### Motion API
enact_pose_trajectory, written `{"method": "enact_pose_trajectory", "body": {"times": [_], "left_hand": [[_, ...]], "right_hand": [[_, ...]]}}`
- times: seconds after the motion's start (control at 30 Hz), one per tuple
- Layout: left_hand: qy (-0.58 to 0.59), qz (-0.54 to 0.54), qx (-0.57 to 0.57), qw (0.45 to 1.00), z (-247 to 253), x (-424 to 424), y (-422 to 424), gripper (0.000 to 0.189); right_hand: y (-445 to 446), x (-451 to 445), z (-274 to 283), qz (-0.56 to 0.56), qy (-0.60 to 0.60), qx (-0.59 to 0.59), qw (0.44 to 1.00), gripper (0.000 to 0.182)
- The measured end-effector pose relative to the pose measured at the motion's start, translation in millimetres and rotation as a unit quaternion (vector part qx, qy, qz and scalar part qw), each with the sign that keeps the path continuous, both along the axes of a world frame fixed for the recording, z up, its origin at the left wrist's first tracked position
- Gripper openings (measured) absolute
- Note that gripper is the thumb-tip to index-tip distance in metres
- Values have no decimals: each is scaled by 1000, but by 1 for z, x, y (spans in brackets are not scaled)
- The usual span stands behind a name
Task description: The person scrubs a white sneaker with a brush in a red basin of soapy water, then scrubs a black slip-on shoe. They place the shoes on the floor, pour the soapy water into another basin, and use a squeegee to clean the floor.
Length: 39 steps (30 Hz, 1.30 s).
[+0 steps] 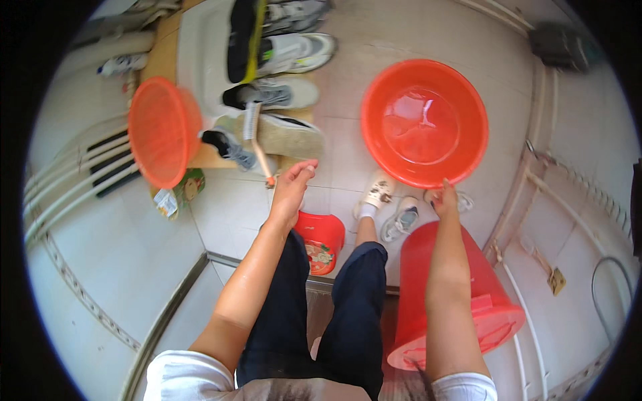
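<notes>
My right hand (445, 199) grips the near rim of a red plastic basin (424, 123), which seems to hold a little water or a wet shine. My left hand (296, 185) is raised at the centre with thumb and fingertips close together and nothing seen between them. Just beyond it, a scrubbing brush (257, 143) with a pale handle and white bristles lies over the shoes. A grey-white sneaker (235, 150) and an upturned shoe with a tan sole (286, 138) are by the brush. More sneakers (296, 52) stand in a row behind, at the edge of a white sink or tray (200, 55).
A red stool (321, 228) is between my legs. A large red plastic barrel (451, 285) with a lid stands beside my right leg. An orange-red basin (161, 133) leans at the left wall near white pipes (80, 185). A loose sneaker (401, 220) lies on the tiled floor.
</notes>
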<state>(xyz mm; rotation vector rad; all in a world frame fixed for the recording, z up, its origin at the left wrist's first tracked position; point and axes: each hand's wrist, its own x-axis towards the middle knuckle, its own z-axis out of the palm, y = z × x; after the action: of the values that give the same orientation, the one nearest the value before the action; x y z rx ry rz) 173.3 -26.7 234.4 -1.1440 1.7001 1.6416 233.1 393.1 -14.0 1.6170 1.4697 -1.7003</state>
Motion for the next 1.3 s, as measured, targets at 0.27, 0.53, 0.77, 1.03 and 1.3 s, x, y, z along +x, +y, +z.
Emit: {"method": "enact_pose_trajectory", "body": {"times": [0.27, 0.53, 0.77, 1.03, 1.3], "left_hand": [[-54, 170, -196, 964, 26, 127, -235, 29], [16, 306, -361, 881, 3, 142, -503, 24], [-15, 222, -362, 905, -55, 117, -667, 44], [11, 308, -183, 933, -105, 94, -741, 39], [119, 433, -25, 893, -116, 87, -731, 28]], "right_hand": [[-114, -39, 90, 304, 113, 104, 940, 27], [-488, -134, 229, 355, 248, -90, 897, 25], [-727, -212, 162, 407, 288, -58, 865, 37], [-835, -256, 124, 532, 252, 46, 807, 30], [-858, -251, 122, 494, 277, 41, 823, 23]]}}
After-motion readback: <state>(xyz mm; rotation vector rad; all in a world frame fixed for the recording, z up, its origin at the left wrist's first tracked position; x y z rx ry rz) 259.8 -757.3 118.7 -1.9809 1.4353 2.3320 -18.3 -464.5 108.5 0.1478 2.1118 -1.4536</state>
